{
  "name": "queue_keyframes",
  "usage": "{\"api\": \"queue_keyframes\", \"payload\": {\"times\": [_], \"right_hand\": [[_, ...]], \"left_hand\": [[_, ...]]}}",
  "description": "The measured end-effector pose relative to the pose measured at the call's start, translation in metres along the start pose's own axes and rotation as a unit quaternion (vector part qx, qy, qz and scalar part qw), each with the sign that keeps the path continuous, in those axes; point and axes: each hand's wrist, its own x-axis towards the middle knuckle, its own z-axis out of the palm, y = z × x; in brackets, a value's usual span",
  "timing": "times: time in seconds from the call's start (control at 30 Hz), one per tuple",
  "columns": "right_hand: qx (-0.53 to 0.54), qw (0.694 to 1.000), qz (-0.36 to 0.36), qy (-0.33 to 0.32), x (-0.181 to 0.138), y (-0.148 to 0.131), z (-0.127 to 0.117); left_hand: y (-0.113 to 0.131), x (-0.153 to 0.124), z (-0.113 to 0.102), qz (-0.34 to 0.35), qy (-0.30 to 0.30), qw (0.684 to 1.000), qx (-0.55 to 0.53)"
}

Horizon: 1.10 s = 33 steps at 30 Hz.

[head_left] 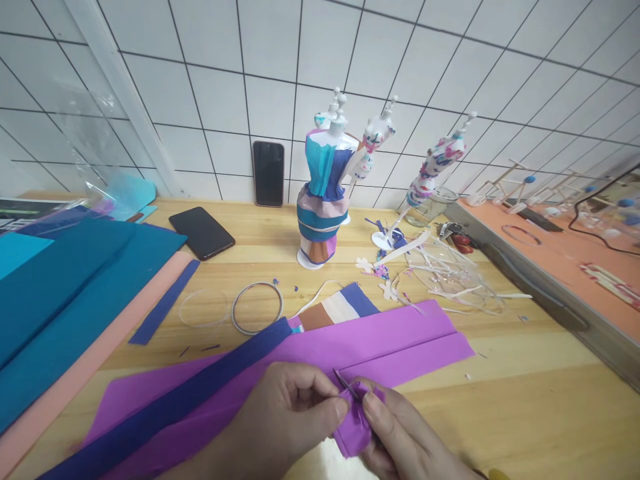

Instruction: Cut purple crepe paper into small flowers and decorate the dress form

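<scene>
Low in the middle, a small folded piece of purple crepe paper [353, 433] is between my two hands. My left hand [285, 417] pinches its left edge between thumb and fingers. My right hand [400, 423] is closed at its right side, thumb pressed on the paper. A thin dark pointed blade of what look like scissors [344, 381] sticks out up-left from the right hand; their handles are hidden. Beneath the hands lies a long purple crepe paper sheet [390, 333], crossed by a dark blue strip [200, 387]. A striped paper piece [340, 308] pokes out behind it.
A small dress form [324, 213] wrapped in coloured paper stands at the back, near several patterned ones. Two phones [202, 233] are left of it. Grey ring [257, 308], paper scraps [387, 267] and clear tangled strips [450, 267] lie around. Teal sheets [75, 293] cover the left.
</scene>
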Motion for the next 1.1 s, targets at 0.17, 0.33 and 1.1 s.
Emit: {"api": "queue_keyframes", "payload": {"times": [0.17,0.33,1.1], "right_hand": [[-0.032,0.999,-0.002,-0.024,0.001,-0.001,-0.001],[-0.051,0.998,-0.013,-0.028,0.002,-0.006,0.002],[-0.046,0.998,-0.025,-0.024,0.0,-0.002,0.002]], "left_hand": [[0.003,-0.001,-0.001,-0.01,-0.007,1.0,0.014],[0.006,-0.001,0.0,-0.001,0.003,0.999,0.039],[0.012,-0.001,-0.007,-0.012,-0.018,0.993,0.117]]}}
